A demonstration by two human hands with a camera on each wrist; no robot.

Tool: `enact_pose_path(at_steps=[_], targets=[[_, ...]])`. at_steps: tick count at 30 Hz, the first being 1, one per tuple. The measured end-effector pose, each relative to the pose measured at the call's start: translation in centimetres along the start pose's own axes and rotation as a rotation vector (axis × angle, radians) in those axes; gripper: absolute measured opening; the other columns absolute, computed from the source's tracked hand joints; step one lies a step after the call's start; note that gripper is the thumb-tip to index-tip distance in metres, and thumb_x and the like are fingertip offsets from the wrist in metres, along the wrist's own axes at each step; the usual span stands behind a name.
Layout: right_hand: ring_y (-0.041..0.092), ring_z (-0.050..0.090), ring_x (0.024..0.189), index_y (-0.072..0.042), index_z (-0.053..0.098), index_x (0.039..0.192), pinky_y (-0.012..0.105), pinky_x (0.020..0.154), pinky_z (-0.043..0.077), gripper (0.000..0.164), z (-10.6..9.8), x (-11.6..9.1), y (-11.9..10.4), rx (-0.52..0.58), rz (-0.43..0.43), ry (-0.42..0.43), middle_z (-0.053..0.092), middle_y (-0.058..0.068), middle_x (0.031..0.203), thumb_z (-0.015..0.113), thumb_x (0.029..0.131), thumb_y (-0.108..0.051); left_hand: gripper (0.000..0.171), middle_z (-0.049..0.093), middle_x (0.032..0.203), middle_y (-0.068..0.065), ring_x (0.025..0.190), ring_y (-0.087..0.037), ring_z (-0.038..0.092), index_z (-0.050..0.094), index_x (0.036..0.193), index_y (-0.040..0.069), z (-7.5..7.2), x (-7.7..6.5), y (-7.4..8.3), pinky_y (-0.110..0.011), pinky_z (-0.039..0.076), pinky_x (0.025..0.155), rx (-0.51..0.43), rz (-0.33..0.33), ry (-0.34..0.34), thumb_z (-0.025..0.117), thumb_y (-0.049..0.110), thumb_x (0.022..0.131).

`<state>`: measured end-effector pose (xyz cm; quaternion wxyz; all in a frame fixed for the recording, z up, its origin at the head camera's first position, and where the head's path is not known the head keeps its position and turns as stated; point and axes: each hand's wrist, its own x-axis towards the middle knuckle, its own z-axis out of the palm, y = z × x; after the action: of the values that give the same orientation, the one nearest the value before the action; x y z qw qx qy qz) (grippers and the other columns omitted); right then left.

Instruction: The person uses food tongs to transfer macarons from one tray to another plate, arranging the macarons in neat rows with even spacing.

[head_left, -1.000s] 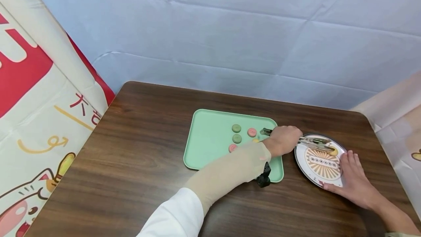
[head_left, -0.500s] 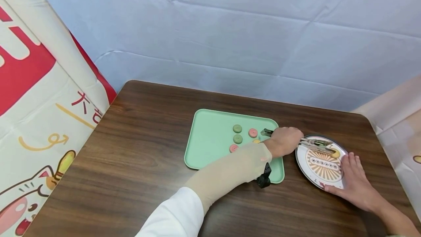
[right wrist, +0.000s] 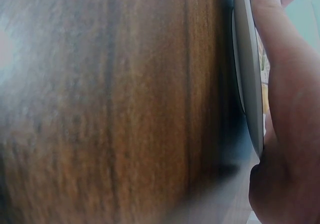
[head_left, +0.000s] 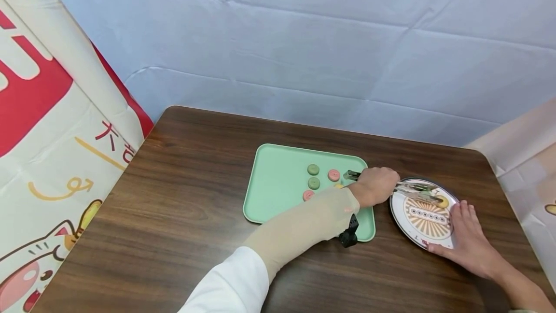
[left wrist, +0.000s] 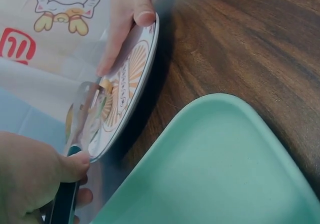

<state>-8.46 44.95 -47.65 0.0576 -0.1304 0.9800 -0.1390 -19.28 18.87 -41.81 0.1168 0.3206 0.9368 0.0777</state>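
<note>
My left hand (head_left: 378,186) grips a pair of metal tongs (head_left: 419,193) by its dark handle, reaching across the tray's right side. The tongs lie low over the round patterned plate (head_left: 406,226), their tips right at a yellow macaron (head_left: 443,202) near its upper right rim. In the left wrist view the tongs (left wrist: 82,116) point up toward the other hand. A bit of green shows by the tongs' arms. My right hand (head_left: 471,243) rests against the plate's right rim, fingers straight and thumb spread along the near edge; the right wrist view shows the plate's side (right wrist: 250,79).
A mint green tray (head_left: 273,182) lies left of the plate. On it are two green macarons (head_left: 313,183), pink macarons (head_left: 333,175) and a yellow one (head_left: 339,186), partly hidden by my left forearm. The dark wooden table (head_left: 195,197) ends at a pale cloth (head_left: 282,62) behind.
Hands, tongs and plate hold nearly the same places. The whole head view has shifted very slightly.
</note>
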Motion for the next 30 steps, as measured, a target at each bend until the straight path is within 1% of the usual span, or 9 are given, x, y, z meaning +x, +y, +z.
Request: enact_pose_path(at_steps=[3,6,10,13,20,27,30], targets=[[0.049,-0.027,0.146,0.026,-0.006,0.148,0.043,0.115,-0.026,0.135,0.05,0.05,0.01,0.003,-0.002,0.006,-0.012,0.05,0.152,0.083,0.08,-0.048,0.023,0.064,0.103,0.012,0.078,-0.002,0.058,0.069,0.121,0.032,-0.11,-0.01,-0.07,-0.021,0.043,0.06,-0.008,-0.017,-0.01,0.051,0.024,0.108],[0.049,-0.026,0.146,0.027,-0.004,0.147,0.044,0.116,-0.026,0.134,0.07,0.16,0.09,0.002,-0.01,0.016,-0.01,0.051,0.152,0.084,0.079,-0.048,0.02,0.064,0.105,0.013,0.081,-0.002,0.059,0.069,0.12,0.032,-0.32,-0.02,-0.23,-0.021,0.045,0.061,-0.006,-0.027,-0.017,0.055,0.027,0.106],[0.05,-0.026,0.146,0.027,-0.005,0.147,0.044,0.115,-0.026,0.135,0.1,0.25,0.2,-0.001,-0.018,0.023,-0.01,0.052,0.151,0.084,0.078,-0.047,0.022,0.064,0.115,0.015,0.09,-0.002,0.062,0.068,0.124,0.033,-0.46,0.01,-0.36,-0.021,0.046,0.065,-0.002,-0.027,-0.026,0.058,0.031,0.105],[0.05,-0.025,0.146,0.027,-0.004,0.147,0.043,0.116,-0.026,0.135,0.13,0.23,0.22,0.001,-0.024,0.025,-0.009,0.053,0.151,0.085,0.078,-0.047,0.023,0.064,0.119,0.015,0.095,-0.002,0.062,0.067,0.126,0.033,-0.41,0.04,-0.38,-0.021,0.047,0.066,-0.009,-0.026,-0.036,0.058,0.033,0.105],[0.049,-0.027,0.146,0.026,-0.007,0.148,0.043,0.115,-0.026,0.135,0.05,0.17,0.18,0.004,-0.013,0.012,-0.012,0.051,0.152,0.084,0.079,-0.047,0.022,0.064,0.115,0.014,0.086,-0.002,0.059,0.067,0.124,0.032,-0.29,-0.06,-0.5,-0.021,0.047,0.064,-0.01,-0.014,-0.024,0.057,0.031,0.105],[0.049,-0.027,0.146,0.026,-0.006,0.148,0.044,0.115,-0.026,0.135,-0.01,0.14,0.1,0.01,-0.013,0.012,-0.012,0.051,0.152,0.084,0.079,-0.047,0.023,0.063,0.12,0.015,0.091,-0.002,0.059,0.067,0.125,0.033,-0.36,-0.03,-0.58,-0.022,0.047,0.066,0.004,-0.008,-0.021,0.057,0.031,0.105],[0.049,-0.027,0.146,0.027,-0.001,0.147,0.045,0.116,-0.026,0.131,0.01,0.08,0.01,0.017,-0.015,0.02,-0.011,0.051,0.152,0.084,0.079,-0.046,0.023,0.062,0.12,0.015,0.089,-0.002,0.058,0.067,0.125,0.033,-0.38,-0.06,-0.58,-0.022,0.046,0.066,0.003,-0.002,-0.027,0.057,0.03,0.105]])
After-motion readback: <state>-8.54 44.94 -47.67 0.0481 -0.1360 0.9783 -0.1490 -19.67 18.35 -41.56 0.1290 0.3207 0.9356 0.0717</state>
